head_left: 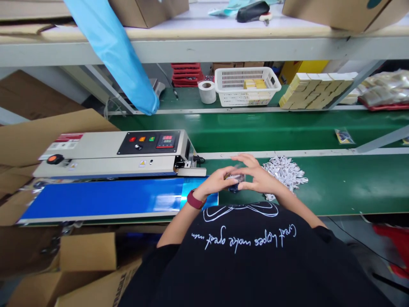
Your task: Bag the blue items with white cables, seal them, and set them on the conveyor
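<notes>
My left hand [217, 181], with a dark red band at the wrist, grips a small clear packet [235, 179] with dark contents. Over the packet's right side reaches my right hand [255, 174], fingers spread and thumb close to it; whether it also grips the packet is blurred. Just right of that hand lies a pile of white looped cords [286, 172] on the green surface. To the left stands a sealing machine [147, 151] with a lit red display, and its blue belt [111, 197] ends near my left wrist.
Behind are a white basket [226, 97], a paper roll [207, 92], stacked cards [316, 90] and a small packet [344, 136] on the green belt. A blue sleeve-like tube [121, 55] hangs from the shelf. Open cartons [87, 251] stand lower left.
</notes>
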Motion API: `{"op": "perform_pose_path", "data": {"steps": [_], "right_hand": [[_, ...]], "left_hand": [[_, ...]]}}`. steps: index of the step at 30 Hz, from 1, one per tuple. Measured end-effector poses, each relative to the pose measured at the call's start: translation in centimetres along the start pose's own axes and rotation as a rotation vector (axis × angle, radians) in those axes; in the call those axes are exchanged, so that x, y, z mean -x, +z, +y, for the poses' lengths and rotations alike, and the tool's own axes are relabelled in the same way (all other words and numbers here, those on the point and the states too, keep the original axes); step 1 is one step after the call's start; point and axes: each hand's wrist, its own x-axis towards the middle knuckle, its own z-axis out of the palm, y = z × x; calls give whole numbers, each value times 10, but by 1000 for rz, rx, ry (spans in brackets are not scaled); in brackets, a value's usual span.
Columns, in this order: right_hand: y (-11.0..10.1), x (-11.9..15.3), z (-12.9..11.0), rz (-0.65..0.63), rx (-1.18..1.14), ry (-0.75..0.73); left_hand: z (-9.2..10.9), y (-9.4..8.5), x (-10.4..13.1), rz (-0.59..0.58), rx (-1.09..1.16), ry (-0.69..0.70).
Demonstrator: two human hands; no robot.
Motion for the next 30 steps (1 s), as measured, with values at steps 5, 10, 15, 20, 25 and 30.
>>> {"op": "perform_pose_path", "data": {"steps": [5, 10, 15, 20, 25, 30], "right_hand": [[-5, 6, -7, 130, 213, 99], [3, 3, -15, 22, 216, 76], [8, 0, -15, -90, 46, -33], [13, 10, 4, 240, -241, 225], [43, 22, 21, 189, -627, 366], [70, 26, 16, 231, -637, 424]], "left_hand": [[-6, 1, 2, 115, -102, 53], [-11, 5, 4, 135, -216, 53], [-16, 9, 6, 64, -174, 20], [-28, 4, 12, 137, -1, -5], [-35, -2, 21, 149, 172, -80], [-37, 1, 32, 206, 261, -107]]}}
